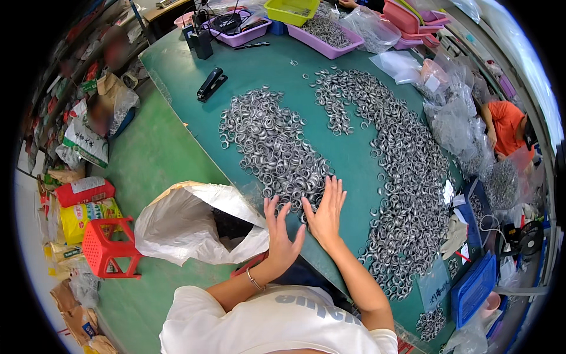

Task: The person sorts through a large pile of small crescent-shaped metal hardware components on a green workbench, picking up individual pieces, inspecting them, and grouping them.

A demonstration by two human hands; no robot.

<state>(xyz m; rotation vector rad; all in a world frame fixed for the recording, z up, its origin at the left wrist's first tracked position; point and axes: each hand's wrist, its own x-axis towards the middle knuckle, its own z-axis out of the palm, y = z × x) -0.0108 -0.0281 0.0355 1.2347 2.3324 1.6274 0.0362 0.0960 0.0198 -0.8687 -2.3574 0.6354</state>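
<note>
A long heap of grey metal rings lies on the green table. At its near end are both my hands, fingers stretched out and apart. My left hand, with a bracelet on its wrist, touches or hovers by the lowest rings near the table's edge. My right hand lies against the heap's right side, palm toward the rings. Neither hand grips anything that I can see. A white woven sack gapes open at the table's edge, left of my left hand; its inside is dark.
A larger curved heap of rings covers the table's right. A black stapler lies at the far left, near a purple basin of rings. A red stool stands on the floor; a person in orange sits at right.
</note>
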